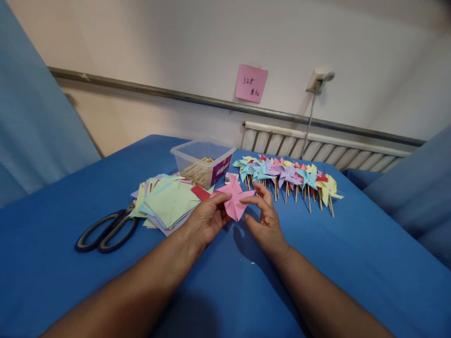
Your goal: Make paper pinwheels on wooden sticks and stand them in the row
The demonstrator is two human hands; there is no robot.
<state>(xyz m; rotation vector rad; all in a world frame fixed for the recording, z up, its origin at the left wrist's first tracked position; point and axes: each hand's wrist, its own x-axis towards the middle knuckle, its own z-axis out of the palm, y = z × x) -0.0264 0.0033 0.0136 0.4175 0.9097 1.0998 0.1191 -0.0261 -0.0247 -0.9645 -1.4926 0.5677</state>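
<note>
A pink paper pinwheel [234, 201] with its blades folded in is held up over the blue cloth. My left hand [210, 216] pinches it from the left, the thumb lying on its front near the middle. On the other side, my right hand [265, 218] has its fingers apart; a fingertip is at the right blade, and the thumb stands off below. No stick shows on this pinwheel. Left of my hands lies a stack of cut paper squares [172, 203] in pale green, purple and other colours, with black-handled scissors [107, 231] beside it.
Behind the paper stands a clear plastic box [202, 152] holding wooden sticks [199, 173]. Finished pinwheels [289, 174] on sticks lie in a row at the back right. A radiator [317, 143], a metal rail [176, 95] and a pink note [251, 83] are at the wall.
</note>
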